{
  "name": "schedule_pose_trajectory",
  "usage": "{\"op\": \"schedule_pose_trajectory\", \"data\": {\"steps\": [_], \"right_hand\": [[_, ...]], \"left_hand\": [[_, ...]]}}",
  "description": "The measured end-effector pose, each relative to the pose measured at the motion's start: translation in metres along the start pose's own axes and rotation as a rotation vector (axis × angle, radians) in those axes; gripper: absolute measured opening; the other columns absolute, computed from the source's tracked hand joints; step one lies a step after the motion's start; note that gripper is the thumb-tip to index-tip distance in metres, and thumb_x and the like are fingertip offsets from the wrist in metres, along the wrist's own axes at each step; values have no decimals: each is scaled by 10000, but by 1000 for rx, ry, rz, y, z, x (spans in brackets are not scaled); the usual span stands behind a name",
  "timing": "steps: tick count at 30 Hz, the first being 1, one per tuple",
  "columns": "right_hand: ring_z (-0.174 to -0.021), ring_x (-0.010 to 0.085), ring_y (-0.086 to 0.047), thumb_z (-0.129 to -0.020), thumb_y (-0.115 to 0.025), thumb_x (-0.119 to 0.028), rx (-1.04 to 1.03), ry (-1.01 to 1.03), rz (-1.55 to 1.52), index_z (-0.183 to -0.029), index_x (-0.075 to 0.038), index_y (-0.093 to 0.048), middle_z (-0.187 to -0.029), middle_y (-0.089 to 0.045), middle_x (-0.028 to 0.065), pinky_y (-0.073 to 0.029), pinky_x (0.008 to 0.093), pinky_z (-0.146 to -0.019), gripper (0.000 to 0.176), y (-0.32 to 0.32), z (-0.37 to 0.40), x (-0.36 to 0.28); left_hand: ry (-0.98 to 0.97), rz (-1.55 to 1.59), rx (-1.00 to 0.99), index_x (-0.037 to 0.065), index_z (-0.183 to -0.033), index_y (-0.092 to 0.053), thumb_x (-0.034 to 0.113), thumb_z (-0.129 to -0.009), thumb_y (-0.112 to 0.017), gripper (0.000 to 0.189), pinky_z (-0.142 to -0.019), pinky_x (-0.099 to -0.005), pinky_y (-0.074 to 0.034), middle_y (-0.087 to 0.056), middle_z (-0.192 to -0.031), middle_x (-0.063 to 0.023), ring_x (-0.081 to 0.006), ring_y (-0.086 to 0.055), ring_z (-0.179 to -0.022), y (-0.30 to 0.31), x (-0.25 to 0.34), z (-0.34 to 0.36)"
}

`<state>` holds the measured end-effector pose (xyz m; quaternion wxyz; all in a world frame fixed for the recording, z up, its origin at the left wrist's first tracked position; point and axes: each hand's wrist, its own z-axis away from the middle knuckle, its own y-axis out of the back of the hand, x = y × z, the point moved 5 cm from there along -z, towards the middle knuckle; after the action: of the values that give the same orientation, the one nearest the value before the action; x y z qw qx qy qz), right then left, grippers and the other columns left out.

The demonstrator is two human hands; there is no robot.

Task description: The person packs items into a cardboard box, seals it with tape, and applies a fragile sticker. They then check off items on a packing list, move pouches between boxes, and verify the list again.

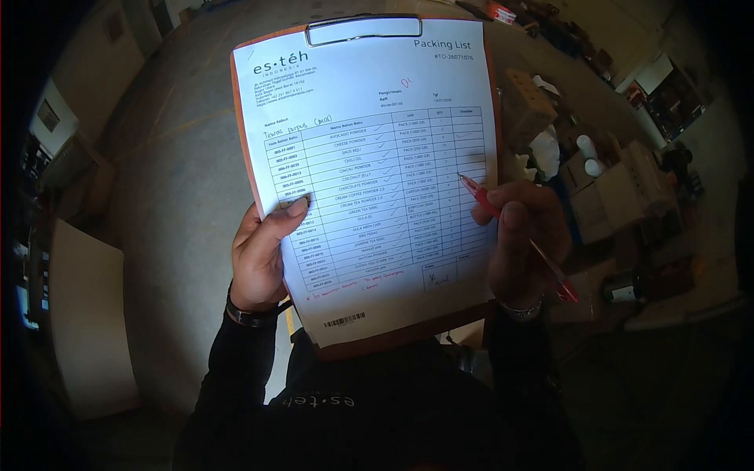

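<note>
My left hand (pixel 263 255) grips the left edge of a brown clipboard (pixel 385 344), its thumb pressed on the paper and its fingers behind the board. Under the metal clip (pixel 364 29) lies a printed packing list (pixel 408 314), a table of ingredients with pen ticks beside many names and a red handwritten note near the bottom. My right hand (pixel 522 239) is closed around a red pen (pixel 554 271). The pen's tip points at the right-hand columns of the table, around the middle rows. Part of the sheet's right edge is hidden by this hand.
Cardboard boxes (pixel 601 204) and white rolled items (pixel 587 147) stand on the right, with a dark labelled container (pixel 620 292) lower down. A pale panel (pixel 90 314) is at the left. Concrete floor (pixel 181 165) stretches ahead.
</note>
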<state>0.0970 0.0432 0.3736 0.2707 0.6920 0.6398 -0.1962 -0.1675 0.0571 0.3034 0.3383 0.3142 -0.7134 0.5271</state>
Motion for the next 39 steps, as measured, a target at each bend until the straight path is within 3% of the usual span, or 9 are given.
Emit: {"op": "schedule_pose_trajectory", "data": {"steps": [16, 19, 21, 25, 29, 30, 32, 35, 39], "right_hand": [[-745, 109, -623, -987, -577, -158, 14, -34, -30, -1029, 14, -591, -828, -655, 100, -516, 267, -682, 177, 3, 3, 5], [-744, 118, -619, -1013, -538, -230, 57, 2, 17, -1032, 24, -586, -831, -650, 99, -504, 275, -661, 260, 10, 6, 5], [-728, 134, -606, -1037, -481, -320, 245, 75, 169, -1037, 32, -583, -823, -633, 108, -488, 292, -642, 366, 24, 7, 4], [-680, 165, -534, -1054, -424, -352, 318, 89, -63, -930, 23, -542, -829, -581, 127, -465, 305, -637, 412, 41, 14, 6], [-676, 147, -512, -1032, -474, -320, 188, 256, 184, -736, -24, -523, -810, -563, 136, -446, 288, -601, 422, 27, 17, -27], [-581, 138, -497, -994, -558, -295, 8, 219, 7, -654, -59, -517, -700, -541, 89, -404, 275, -500, 416, 26, 21, -29], [-476, 137, -471, -933, -653, -337, -272, 211, 127, -638, -93, -516, -595, -497, 24, -344, 270, -406, 406, 16, 16, -52], [-433, 108, -458, -883, -699, -389, -444, 354, 165, -606, -125, -482, -549, -469, -4, -311, 258, -372, 440, -8, 10, -66], [-443, 78, -455, -866, -707, -398, -521, 361, 190, -575, -137, -435, -553, -464, -6, -306, 236, -378, 476, -12, 5, -84]], "left_hand": [[5, -17, 7, -54, -1279, -532, 146, -965, -519, 372, -862, -365, -536, -669, -1134, -184, -237, -686, -987, 0, -5, -1], [9, -22, 7, -56, -1282, -529, 150, -968, -510, 376, -864, -369, -535, -668, -1135, -186, -242, -686, -989, -2, -6, -1], [8, -17, 4, -57, -1284, -527, 153, -969, -505, 379, -866, -371, -535, -668, -1137, -187, -244, -686, -990, -1, -6, -2], [3, -20, 20, -60, -1291, -521, 158, -970, -500, 389, -866, -381, -537, -666, -1141, -190, -250, -685, -994, -2, -12, -5], [1, -24, 4, -61, -1295, -520, 155, -968, -501, 392, -862, -378, -539, -666, -1138, -188, -246, -685, -994, -2, -12, -6], [0, -24, -2, -61, -1295, -520, 155, -968, -501, 392, -862, -378, -539, -666, -1138, -188, -246, -685, -994, -1, -13, -7], [-6, 1, 26, -67, -1292, -521, 148, -967, -500, 390, -864, -365, -538, -666, -1138, -186, -240, -684, -991, 1, -13, -7], [-7, 25, 59, -74, -1286, -523, 136, -968, -497, 382, -864, -355, -538, -667, -1137, -184, -236, -684, -988, 5, -10, -8], [-35, 22, 51, -80, -1281, -524, 124, -967, -495, 375, -867, -354, -538, -668, -1134, -182, -235, -684, -987, -2, -15, -6]]}}
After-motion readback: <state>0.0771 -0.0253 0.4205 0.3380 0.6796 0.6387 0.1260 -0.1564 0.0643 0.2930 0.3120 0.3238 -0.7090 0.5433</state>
